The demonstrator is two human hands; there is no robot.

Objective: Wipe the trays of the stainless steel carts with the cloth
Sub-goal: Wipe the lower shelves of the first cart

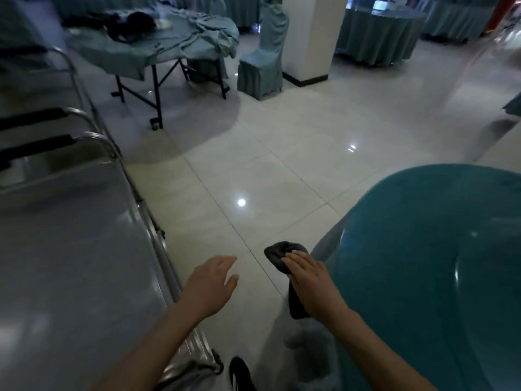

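Looking at where everything sits, your biggest target is the stainless cart tray (70,263) filling the whole left side, long axis running away from you, with more carts (56,142) lined up past it. On your right is a round surface under a teal cover (423,263), and you're standing on the tiled floor (267,165) between the two.

Your left hand (210,286) is the one nearer the tray, hovering just off its rail with fingers loose, apart and holding nothing. Thing is, the cloth (282,256) is in your right hand (310,280), which is over by the teal cover's edge; fingers lie fairly straight on top of it, and the dark cloth hangs out both ends. How the thumb grips underneath, can't tell.

So I'd guess the wipe means swinging the cloth left across your body, or passing it to the closer hand.
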